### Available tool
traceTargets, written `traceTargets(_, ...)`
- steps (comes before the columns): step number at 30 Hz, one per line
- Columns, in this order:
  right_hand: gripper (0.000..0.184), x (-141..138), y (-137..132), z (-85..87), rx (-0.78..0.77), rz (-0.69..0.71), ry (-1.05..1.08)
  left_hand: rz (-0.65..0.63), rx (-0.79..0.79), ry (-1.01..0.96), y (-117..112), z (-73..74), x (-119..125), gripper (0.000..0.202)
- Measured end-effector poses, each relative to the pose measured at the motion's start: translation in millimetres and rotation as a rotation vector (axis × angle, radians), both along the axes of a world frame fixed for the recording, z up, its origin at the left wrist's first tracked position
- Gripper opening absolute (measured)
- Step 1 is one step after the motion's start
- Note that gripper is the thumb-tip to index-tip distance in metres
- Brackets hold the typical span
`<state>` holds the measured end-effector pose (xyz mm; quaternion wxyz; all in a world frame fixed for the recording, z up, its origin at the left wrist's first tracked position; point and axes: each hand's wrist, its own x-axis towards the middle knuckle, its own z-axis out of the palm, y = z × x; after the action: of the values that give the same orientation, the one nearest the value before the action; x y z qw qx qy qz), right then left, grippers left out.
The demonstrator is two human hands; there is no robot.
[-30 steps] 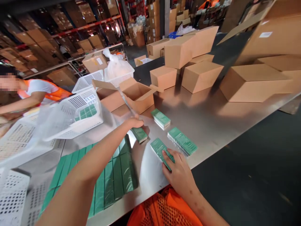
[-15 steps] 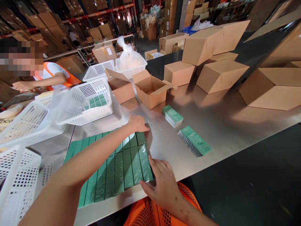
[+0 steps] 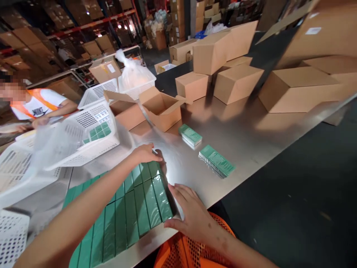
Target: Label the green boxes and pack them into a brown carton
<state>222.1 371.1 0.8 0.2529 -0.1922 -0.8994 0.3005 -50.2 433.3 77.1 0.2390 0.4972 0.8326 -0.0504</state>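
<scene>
Several flat green boxes lie side by side in a tight block near the front edge of a steel table. My left hand rests at the block's far right corner, fingers curled on the end of the boxes. At the near right corner, my right hand lies flat, fingers stretched out against the side of the last box. Two more green boxes lie apart to the right: one closer to the cartons, one closer to the table edge.
An open cardboard carton stands behind the boxes, beside another open one. A white perforated basket with green boxes tilts at the left. Closed cartons fill the back right. Another person in an orange vest works at far left.
One second ago my hands each moved a single green box on the table; both boxes now sit in the block, and my hands press on its right end.
</scene>
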Motion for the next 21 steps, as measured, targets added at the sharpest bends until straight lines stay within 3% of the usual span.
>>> traceTargets(3,0.061,26.1,34.1,4.3,0.178,-0.294,0.014,0.062,0.133,-0.054,17.8,-2.4,3.1,0.09)
traceTargets(5,0.057,46.5,60.9,3.1,0.305,-0.554,-0.057,0.111,0.236,-0.135,38.7,-8.8,11.4,0.087)
traceTargets(7,0.056,63.0,83.9,-0.7,0.393,-0.696,-0.163,0.175,0.317,-0.209,64.9,-17.8,25.2,0.078)
traceTargets(10,0.046,74.6,100.6,-6.7,0.472,-0.663,-0.234,0.287,0.371,-0.243,104.2,-30.4,51.6,0.06)
traceTargets(13,0.043,73.0,94.0,-7.6,0.484,-0.622,-0.201,0.366,0.389,-0.247,128.5,-37.7,75.3,0.047)
traceTargets(17,0.043,61.0,68.3,-2.7,0.313,-0.565,-0.102,0.401,0.506,-0.245,130.9,-38.0,86.9,0.038)
traceTargets(21,0.04,42.3,44.6,-3.5,0.125,-0.437,-0.054,0.391,0.603,-0.162,115.4,-24.8,72.3,0.041)
